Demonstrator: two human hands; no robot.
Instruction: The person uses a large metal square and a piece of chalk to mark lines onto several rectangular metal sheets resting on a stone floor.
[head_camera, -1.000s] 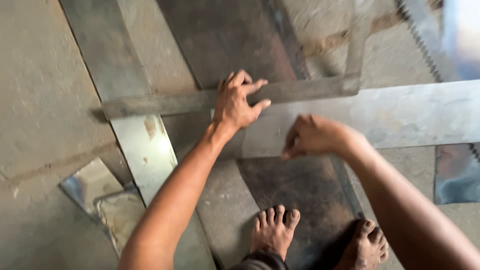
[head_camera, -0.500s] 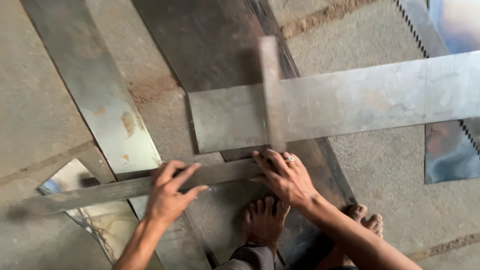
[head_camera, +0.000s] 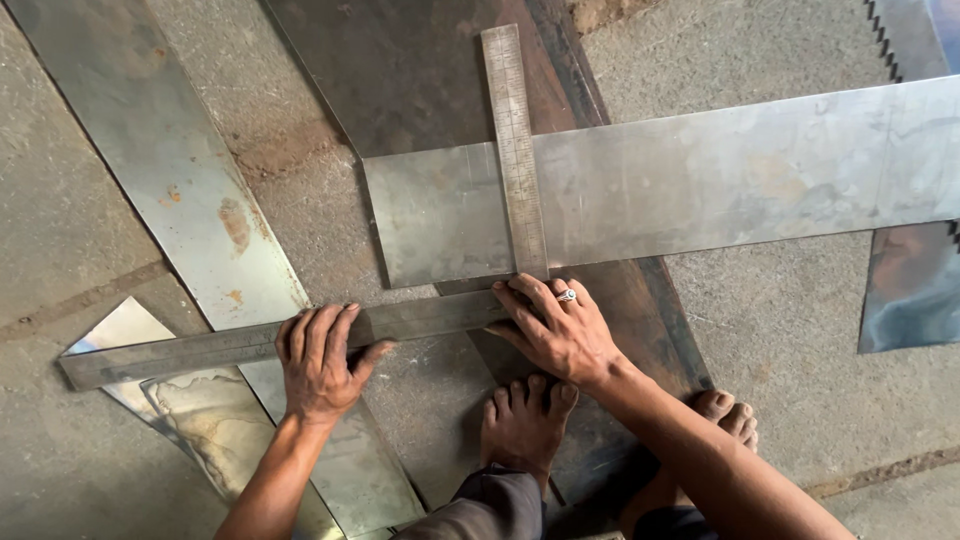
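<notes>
a concrete floor (head_camera: 800, 330) lies strewn with sheet metal: a long pale strip (head_camera: 180, 190) runs far left to near, and a wide steel sheet (head_camera: 740, 190) crosses from the middle to the right. over that sheet's left end sits a steel square (head_camera: 515, 150), its other arm stretching left along the sheet's near edge. the left hand (head_camera: 318, 362) presses flat, fingers spread, on that arm; the right hand (head_camera: 560, 330), ringed, pins the corner, gripping nothing. this looks like squaring up for marking; scribing would need a free hand.
</notes>
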